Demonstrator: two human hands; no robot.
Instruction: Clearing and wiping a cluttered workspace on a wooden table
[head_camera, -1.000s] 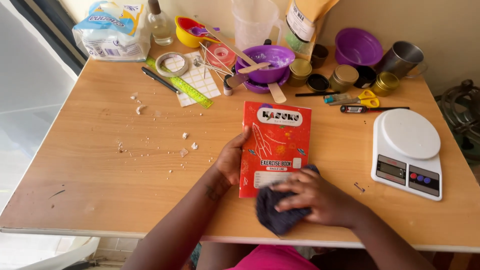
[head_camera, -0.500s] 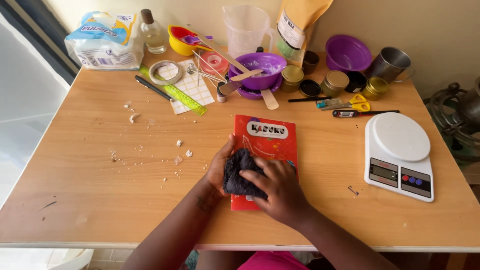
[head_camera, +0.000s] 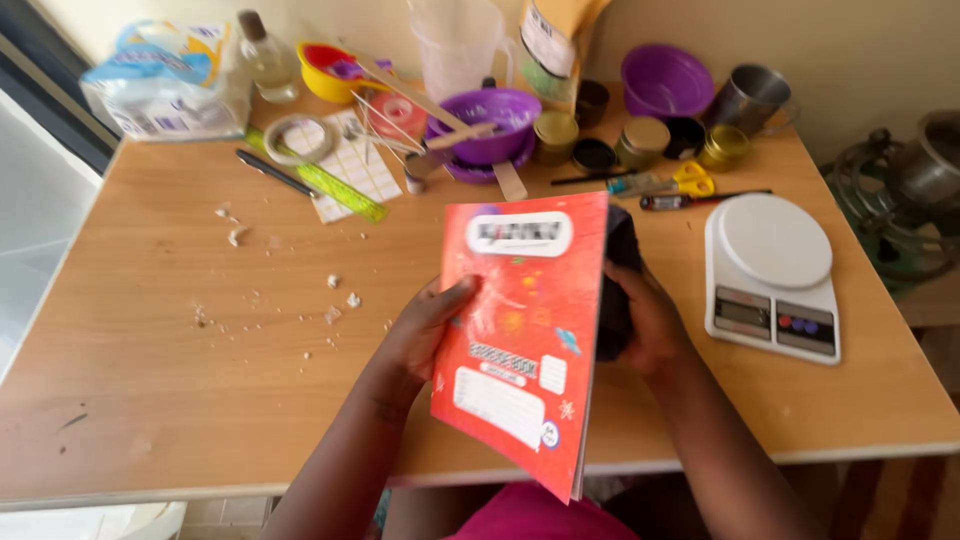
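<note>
A red exercise book (head_camera: 520, 330) is lifted off the wooden table (head_camera: 180, 390) and tilted up toward me. My left hand (head_camera: 425, 330) grips its left edge, thumb on the cover. My right hand (head_camera: 645, 320) is behind the book's right edge, closed around a dark cloth (head_camera: 615, 290) pressed against the back of the book. Most of the cloth is hidden by the book.
A white kitchen scale (head_camera: 770, 270) sits to the right. At the back stand purple bowls (head_camera: 495, 115), small tins (head_camera: 645, 140), a metal cup (head_camera: 750, 95), a measuring jug (head_camera: 455, 45), scissors (head_camera: 685, 180), a green ruler (head_camera: 335, 185), tape (head_camera: 295, 140). White crumbs (head_camera: 330, 300) lie left of the book.
The book lay flat on the table with the cloth rubbing its cover. Now it is raised and tilted, and my right hand with the cloth has gone behind its right edge.
</note>
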